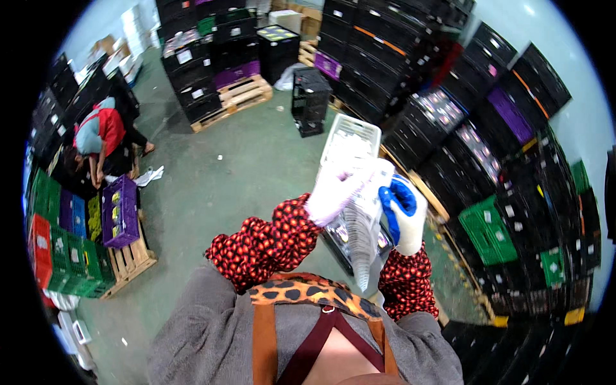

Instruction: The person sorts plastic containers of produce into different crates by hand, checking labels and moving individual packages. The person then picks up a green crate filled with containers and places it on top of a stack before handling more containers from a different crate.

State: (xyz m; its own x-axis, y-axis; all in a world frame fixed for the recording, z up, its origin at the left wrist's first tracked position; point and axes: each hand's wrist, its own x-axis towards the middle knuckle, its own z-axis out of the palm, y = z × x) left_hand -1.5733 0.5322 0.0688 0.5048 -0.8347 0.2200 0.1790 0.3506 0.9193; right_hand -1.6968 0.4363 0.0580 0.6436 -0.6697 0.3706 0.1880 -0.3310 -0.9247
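Facing blk unit (310, 99) on floor (192, 154) ahead, standing in walkway just past tub (359, 122). Behind that, see tall blk stacks (375, 61), w/ pallet (240, 99) under L group. All along R side, see more blk crates (443, 170) packed tight, w/ grn crate (486, 230) among them. Far L, see co-worker (106, 128) in red top, bent low near purp. bin (130, 208); nearby, white scrap (151, 175) on floor. Next to bin, see grn boxes (80, 256) plus red box (42, 250) at outer edge.

In tub: white pcs, too washed out to ID. In purp. bin: few yellow-ish items. In top blk crates on R: small shiny packs (439, 106). In dk tray (337, 252) below hands: shiny items, partly hidden.

Holding L hand (337, 192), pale-gloved, over upper end of stack (360, 247), w/ fingers extended, blurred; can't tell if gripping. Holding R hand (404, 212), blue/white glove, just beside stack, w/ fingers curled; can't tell if grasping anything. Find stack, ribbed & greyish, betw. hands, running down over tray twd. apron (314, 290).
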